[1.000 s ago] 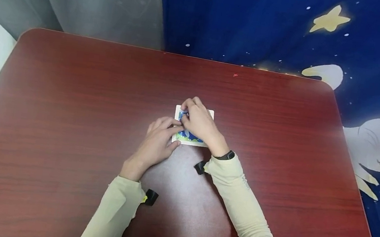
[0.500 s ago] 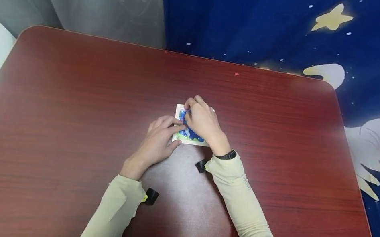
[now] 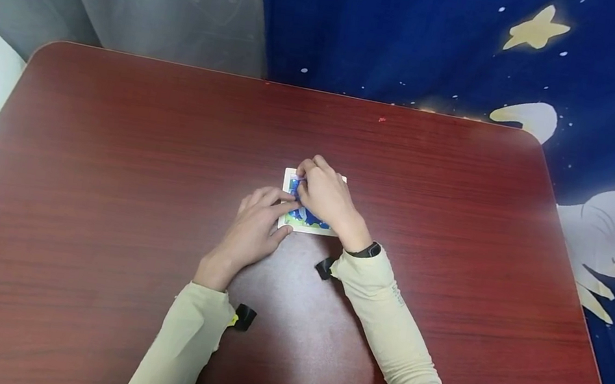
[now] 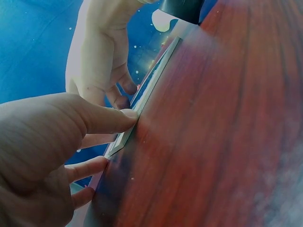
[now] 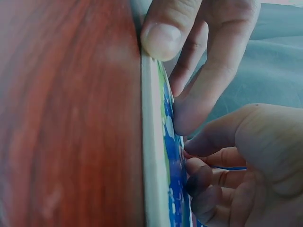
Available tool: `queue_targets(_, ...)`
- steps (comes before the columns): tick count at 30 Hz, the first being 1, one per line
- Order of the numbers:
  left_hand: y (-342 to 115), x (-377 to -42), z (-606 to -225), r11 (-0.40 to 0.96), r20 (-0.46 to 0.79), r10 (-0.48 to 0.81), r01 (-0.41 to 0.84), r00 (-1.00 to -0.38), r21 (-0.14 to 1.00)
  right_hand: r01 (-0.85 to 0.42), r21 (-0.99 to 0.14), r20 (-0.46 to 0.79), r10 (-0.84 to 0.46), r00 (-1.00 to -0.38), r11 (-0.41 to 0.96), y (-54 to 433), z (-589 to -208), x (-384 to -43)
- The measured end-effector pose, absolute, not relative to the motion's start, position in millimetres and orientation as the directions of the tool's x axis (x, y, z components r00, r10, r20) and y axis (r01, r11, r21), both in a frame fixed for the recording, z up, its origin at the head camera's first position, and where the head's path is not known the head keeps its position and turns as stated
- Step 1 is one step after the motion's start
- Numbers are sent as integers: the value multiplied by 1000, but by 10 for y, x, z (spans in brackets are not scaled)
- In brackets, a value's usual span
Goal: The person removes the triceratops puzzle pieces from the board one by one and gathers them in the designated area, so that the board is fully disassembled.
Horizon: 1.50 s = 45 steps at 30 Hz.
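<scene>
Board (image 3: pixel 310 222) beneath left hand (image 3: pixel 251 235) and right hand (image 3: pixel 328 199)

Tabletop (image 3: pixel 114 138) open across left and right of frame, also a strip above centre — passage there. Middle blocked: left hand (image 3: pixel 251 233) and right hand (image 3: pixel 331 200) meet over the white-rimmed board (image 3: pixel 310 231). Bottom centre, a lane between left sleeve (image 3: pixel 180 345) and right sleeve (image 3: pixel 396 336) — narrowed by black wrist devices (image 3: pixel 245 318). Blue curtain (image 3: pixel 389 33) beyond the edge, upper right; grey curtain (image 3: pixel 180 3), upper left.

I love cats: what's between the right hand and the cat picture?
Only bare table lies between the right hand and the cat, in the head view.
</scene>
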<state>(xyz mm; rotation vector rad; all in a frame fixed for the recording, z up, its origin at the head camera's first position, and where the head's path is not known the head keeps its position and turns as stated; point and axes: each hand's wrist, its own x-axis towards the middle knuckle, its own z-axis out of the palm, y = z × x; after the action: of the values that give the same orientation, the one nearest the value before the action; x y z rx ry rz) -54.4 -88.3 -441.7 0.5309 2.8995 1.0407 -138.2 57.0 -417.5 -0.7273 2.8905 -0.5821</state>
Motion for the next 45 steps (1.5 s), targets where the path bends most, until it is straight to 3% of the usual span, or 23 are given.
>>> queue_targets(23, -880, -561, -4416, 725, 97, 327, 315, -940, 612, -373, -491, -120, -485, -866, 788, 629, -4235, -1506)
queue_targets(30, -877, -565, -4404, 736, 88, 329, 314, -940, 599, -348, -579, -115, -497, -860, 737, 663, -4222, -1520)
queue_targets(45, -886, -568, -4424, 723, 110, 337, 332, -935, 606, -430, -605, -107, -604, -790, 670, 772, -4162, -1552)
